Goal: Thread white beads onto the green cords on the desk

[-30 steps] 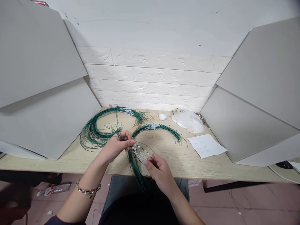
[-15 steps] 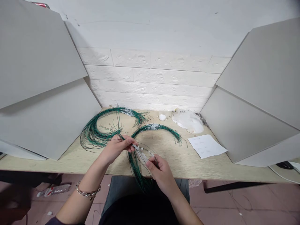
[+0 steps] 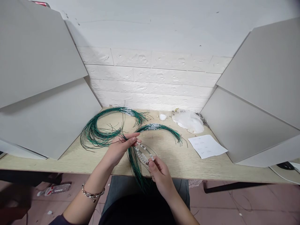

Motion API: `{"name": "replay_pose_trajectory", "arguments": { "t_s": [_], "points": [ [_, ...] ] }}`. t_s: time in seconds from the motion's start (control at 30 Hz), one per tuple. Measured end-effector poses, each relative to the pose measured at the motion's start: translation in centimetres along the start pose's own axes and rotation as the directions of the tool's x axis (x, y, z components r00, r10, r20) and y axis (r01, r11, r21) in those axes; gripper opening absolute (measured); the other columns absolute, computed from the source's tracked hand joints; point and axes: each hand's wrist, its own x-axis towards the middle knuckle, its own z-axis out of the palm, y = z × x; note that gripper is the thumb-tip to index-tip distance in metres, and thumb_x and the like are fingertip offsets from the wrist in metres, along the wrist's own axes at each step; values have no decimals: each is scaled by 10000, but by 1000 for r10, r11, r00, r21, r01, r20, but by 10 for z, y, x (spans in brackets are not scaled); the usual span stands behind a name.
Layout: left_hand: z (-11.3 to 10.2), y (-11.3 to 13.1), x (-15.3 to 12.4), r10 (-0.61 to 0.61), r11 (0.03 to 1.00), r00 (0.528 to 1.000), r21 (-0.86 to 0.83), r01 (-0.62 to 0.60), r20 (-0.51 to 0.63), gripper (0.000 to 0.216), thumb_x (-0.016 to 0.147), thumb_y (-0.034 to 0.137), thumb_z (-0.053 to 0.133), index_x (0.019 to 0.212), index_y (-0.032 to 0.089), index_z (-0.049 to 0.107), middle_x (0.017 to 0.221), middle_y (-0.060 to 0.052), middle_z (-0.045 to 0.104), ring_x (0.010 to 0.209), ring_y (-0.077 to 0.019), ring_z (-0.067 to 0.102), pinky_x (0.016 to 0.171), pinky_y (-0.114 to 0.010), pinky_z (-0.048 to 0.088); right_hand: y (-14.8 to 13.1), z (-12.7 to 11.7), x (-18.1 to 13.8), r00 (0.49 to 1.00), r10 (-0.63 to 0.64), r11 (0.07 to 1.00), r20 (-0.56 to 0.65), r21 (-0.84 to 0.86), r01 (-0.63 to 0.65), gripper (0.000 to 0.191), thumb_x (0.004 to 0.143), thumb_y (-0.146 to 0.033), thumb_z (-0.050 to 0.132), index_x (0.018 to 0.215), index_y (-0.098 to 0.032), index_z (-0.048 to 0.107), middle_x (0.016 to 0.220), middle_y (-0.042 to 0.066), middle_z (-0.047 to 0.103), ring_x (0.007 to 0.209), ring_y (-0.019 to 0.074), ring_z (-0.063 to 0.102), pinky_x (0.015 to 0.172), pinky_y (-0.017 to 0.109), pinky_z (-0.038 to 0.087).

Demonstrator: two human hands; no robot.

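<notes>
Several dark cords strung with small white beads (image 3: pixel 141 155) stretch between my hands, above the table's front part. My left hand (image 3: pixel 123 145) pinches their upper end between thumb and fingers. Closed on the lower end is my right hand (image 3: pixel 159 173), its thumb against the beads. One beaded strand bows away from the others. Beneath lies a curved bundle of green and black cords (image 3: pixel 134 165) that hangs over the front edge; white beads (image 3: pixel 153 126) sit on its far part. A larger looped bundle of green cords (image 3: pixel 91 131) rests behind my left hand.
A small white container (image 3: pixel 162 117) and a white plastic bag (image 3: pixel 188 121) stand at the back by the brick-patterned wall. A paper with handwriting (image 3: pixel 207 146) lies at the right. Grey panels (image 3: pixel 47 122) flank the table (image 3: pixel 180 162). A plastic bottle (image 3: pixel 56 189) is on the floor.
My left hand has turned slightly, its fingers now stretched further right over the cords. The beaded strands have spread apart, and one bows out more to the right. My right hand has shifted slightly.
</notes>
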Motion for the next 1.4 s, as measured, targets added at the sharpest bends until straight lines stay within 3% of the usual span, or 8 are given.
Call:
{"name": "replay_pose_trajectory", "arguments": {
  "t_s": [0.1, 0.2, 0.37, 0.57, 0.87, 1.07, 1.27, 1.4],
  "points": [
    [7, -1, -4, -6, 989, 998, -146, 14, 57, 411, 674, 323, 638, 1040, 142, 596, 787, -79, 647, 725, -138, 563, 677, -243, 433, 5, 3, -3, 1000, 1, 1000, -15, 19, -1, 384, 795, -538, 391, 739, -159, 416, 588, -41, 284, 475, 50, 220, 411, 188, 155],
    [15, -1, -6, 31, 957, 997, -290, -9, 71, 362, 707, 320, 608, 1019, 139, 588, 754, -54, 612, 713, -127, 556, 632, -221, 442, 8, 5, -6, 1000, -12, 999, -8, 40, 12, 388, 793, -545, 390, 747, -160, 408, 633, -28, 304, 491, 52, 214, 414, 190, 153],
    [25, 13, -4, 38, 878, 999, -478, -16, 36, 208, 705, 288, 611, 856, 154, 565, 494, 66, 331, 393, -27, 321, 369, -126, 305, 15, 8, -8, 1000, 8, 1000, -1, 14, -8, 418, 812, -555, 331, 731, -156, 426, 622, -18, 326, 512, 66, 253, 431, 198, 173],
    [32, 33, -1, 35, 923, 999, -383, -18, 37, 193, 734, 364, 557, 802, 192, 503, 509, 78, 112, 353, -24, 91, 306, -107, 100, 17, 15, -15, 1000, -22, 989, 17, -144, 24, 400, 852, -498, 291, 752, -155, 469, 541, -38, 281, 494, 78, 263, 471, 220, 204],
    [29, 31, -2, 111, 965, 994, -241, -107, 6, 210, 738, 385, 535, 817, 192, 509, 511, 76, 141, 354, -18, 99, 324, -113, 78, 25, 15, -23, 996, -50, 956, 75, -284, 69, 341, 862, -435, 314, 729, -164, 474, 533, -31, 317, 503, 87, 295, 494, 229, 227],
    [25, 30, -4, 74, 958, 996, -282, -58, 48, 232, 742, 392, 527, 831, 178, 540, 516, 75, 132, 357, -17, 92, 316, -113, 83, 29, 13, -28, 996, -35, 964, 83, -261, 56, 359, 851, -442, 338, 711, -148, 487, 549, -24, 357, 515, 81, 320, 492, 215, 252],
    [26, 29, -9, -21, 911, 989, -405, 79, 145, 237, 759, 414, 503, 806, 183, 526, 504, 78, 129, 359, -21, 60, 293, -103, 96, 25, 8, -27, 992, 80, 997, 93, -18, -79, 479, 805, -568, 329, 929, -138, 501, 666, 13, 477, 509, 81, 420, 488, 218, 367],
    [31, 25, -10, -47, 885, 978, -446, 134, 201, 218, 761, 402, 510, 781, 185, 506, 498, 79, 127, 362, -22, 47, 291, -97, 86, 8, 8, -19, 970, 153, 977, 188, 120, -177, 571, 772, -633, 306, 977, -128, 478, 695, 32, 514, 501, 79, 442, 514, 239, 396]
  ]
}}
